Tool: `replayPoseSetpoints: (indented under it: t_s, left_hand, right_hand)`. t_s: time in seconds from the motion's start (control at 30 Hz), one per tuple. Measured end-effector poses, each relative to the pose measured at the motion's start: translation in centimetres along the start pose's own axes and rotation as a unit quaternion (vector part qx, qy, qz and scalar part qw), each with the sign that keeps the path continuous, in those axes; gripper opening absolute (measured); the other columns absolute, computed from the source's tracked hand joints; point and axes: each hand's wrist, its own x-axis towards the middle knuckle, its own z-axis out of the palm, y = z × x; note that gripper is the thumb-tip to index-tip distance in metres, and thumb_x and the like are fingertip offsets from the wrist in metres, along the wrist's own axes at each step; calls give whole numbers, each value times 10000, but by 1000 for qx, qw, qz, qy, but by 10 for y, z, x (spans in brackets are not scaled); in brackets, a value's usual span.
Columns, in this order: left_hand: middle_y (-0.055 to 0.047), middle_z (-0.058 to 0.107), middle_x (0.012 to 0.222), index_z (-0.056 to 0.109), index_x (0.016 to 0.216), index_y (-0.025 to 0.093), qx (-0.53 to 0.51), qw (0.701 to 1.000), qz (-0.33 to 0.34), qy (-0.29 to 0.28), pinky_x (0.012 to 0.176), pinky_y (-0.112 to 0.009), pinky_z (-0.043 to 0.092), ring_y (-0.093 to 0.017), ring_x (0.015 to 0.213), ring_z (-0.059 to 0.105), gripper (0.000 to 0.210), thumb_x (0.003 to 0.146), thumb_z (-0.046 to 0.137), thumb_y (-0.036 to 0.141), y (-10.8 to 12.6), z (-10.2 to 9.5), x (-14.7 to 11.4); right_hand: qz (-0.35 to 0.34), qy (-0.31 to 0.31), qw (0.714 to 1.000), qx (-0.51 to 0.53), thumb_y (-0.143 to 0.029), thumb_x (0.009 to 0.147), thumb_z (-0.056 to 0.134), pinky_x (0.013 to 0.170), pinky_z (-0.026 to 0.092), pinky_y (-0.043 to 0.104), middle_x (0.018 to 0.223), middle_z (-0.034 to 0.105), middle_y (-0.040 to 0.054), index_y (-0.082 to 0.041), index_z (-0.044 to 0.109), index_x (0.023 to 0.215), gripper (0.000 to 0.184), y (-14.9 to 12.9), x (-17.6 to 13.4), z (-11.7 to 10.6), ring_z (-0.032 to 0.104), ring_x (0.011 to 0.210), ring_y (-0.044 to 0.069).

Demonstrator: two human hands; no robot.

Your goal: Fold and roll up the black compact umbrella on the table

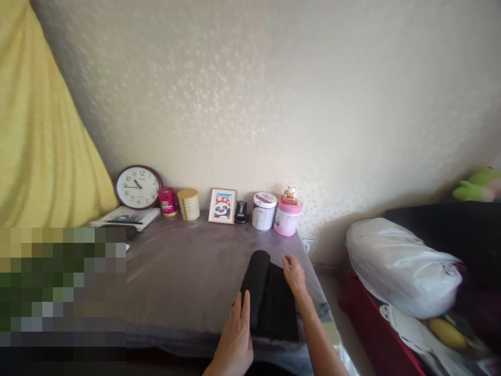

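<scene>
single head cam, stands at worktop [188, 271] near edge, faces wall [274, 104], pitched forward and down; hands close at bottom centre, far edge mid-frame; no second view

Domestic room, likely a bedroom: beyond the left hand [234, 334], wall clock [138, 187], framed picture [222, 206], jars [264, 211]; yellow curtain [39, 130] far left

Rolled cloth [270, 297] on table [188, 271], clock [138, 187] behind left.
</scene>
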Motion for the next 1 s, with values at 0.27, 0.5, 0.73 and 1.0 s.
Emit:
replayPoseSetpoints:
  t_s: [0.27,0.5,0.73,1.0]
  left_hand:
    - [-158,174,1479,18,1409,107,5,999,32,38,1074,-355,284,-220,1352,210,826,665,361,-1,-5,4,-2]
    - [-146,137,1490,18,1410,123,2,1000,20,20,1070,-327,284,-219,1356,199,874,638,404,-16,0,-5,-4]
    - [-170,159,1480,22,1409,109,-4,1000,8,21,1071,-324,277,-228,1353,203,890,616,400,-37,0,-3,-4]
    - [-191,169,1471,51,1405,86,25,1000,1,15,1070,-313,273,-229,1350,218,916,577,424,-39,1,0,-1]
  right_hand:
    - [134,-98,985,41,-420,824,385,616,467,275,764,689,51,-215,645,867,333,21,-55,-44,654,726,208]
    - [102,-76,990,66,-473,760,447,674,444,303,733,664,60,-181,620,857,352,0,-61,-42,628,748,227]
    - [38,-96,980,170,-471,773,428,536,405,262,592,570,-2,-175,602,757,344,-27,-48,-36,533,580,164]
    - [34,-113,967,225,-448,771,465,585,445,266,717,647,42,-123,627,933,398,-76,-28,-10,587,681,186]
